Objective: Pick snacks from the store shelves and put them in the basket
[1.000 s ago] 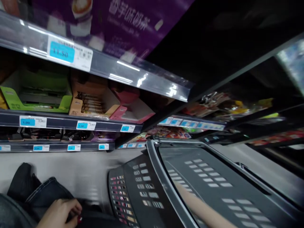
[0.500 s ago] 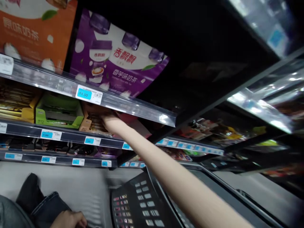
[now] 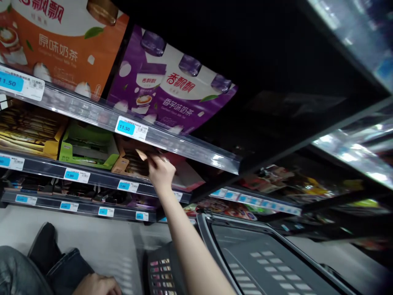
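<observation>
My right hand (image 3: 162, 170) is at the lower shelf, its fingers pinched on a thin tan sachet (image 3: 141, 155) whose corner sticks out to the left. Under and beside it stands an orange-brown display box (image 3: 120, 166) with a row of similar sachets (image 3: 136, 167) inside. To the left is a green display box (image 3: 87, 162) holding a few flat packets. My left hand (image 3: 97, 284) hangs by my leg at the bottom edge, fingers curled in; nothing shows in it, and the fingertips are partly cut off.
Above, a shelf lip (image 3: 175, 143) juts over my hand, carrying an orange milk tea bag (image 3: 61, 49) and a purple milk tea bag (image 3: 172, 86). A yellow box (image 3: 50, 148) is further left. The grey shopping basket (image 3: 260, 250) stands below, beside my right forearm.
My right hand has drawn back out of the orange-brown box, toward the right, with a sachet now showing in its fingers. The view has shifted a little; my left hand stays low.
</observation>
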`<state>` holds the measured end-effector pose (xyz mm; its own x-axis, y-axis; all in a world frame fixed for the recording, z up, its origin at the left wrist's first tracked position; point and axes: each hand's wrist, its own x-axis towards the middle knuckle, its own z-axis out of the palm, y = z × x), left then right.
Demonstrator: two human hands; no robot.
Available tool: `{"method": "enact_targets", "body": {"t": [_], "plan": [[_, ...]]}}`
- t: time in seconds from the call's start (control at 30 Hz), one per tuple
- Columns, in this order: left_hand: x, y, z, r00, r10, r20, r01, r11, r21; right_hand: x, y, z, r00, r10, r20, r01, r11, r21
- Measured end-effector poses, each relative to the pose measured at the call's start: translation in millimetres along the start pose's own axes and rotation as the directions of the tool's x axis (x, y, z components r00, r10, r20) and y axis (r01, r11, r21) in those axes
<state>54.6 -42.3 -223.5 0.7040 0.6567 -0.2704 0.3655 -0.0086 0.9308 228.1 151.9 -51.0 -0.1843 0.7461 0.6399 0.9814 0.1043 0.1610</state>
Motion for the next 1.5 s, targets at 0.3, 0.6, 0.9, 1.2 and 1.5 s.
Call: {"method": "enact_targets", "body": {"t": [0.3,0.6,0.9,1.2,1.5], "plan": [[-33.2,22.2,-36.1,0.983,0.180,-0.013,-0.081,0.374,-0.924,-175.1,-72.7,-62.6,0.971,-0.145,-0.189,0.232,0.751,0.618],[-40.0,32.2,-33.6,0.998,-0.019,0.064,0.063,0.575,-0.816,-198.3,-68.1,-48.6,0.917,0.343,0.204,-0.284,0.203,0.937],[-35.3,25.3,-7.9,0.983,0.028,0.180,0.127,0.603,-0.788,-187.2,-43.8,-41.9,0.619,-0.028,0.785,-0.709,-0.449,0.544],[-27.9,19.3,4.6,0.989,-0.111,0.097,0.145,0.637,-0.757,-184.8,-50.5,-42.6,0.598,0.117,0.793,-0.714,-0.372,0.593],[-30.0,24.2,-1.0,0.988,-0.027,0.149,0.138,0.568,-0.811,-188.7,-48.7,-41.5,0.627,0.088,0.774,-0.693,-0.392,0.606]]}}
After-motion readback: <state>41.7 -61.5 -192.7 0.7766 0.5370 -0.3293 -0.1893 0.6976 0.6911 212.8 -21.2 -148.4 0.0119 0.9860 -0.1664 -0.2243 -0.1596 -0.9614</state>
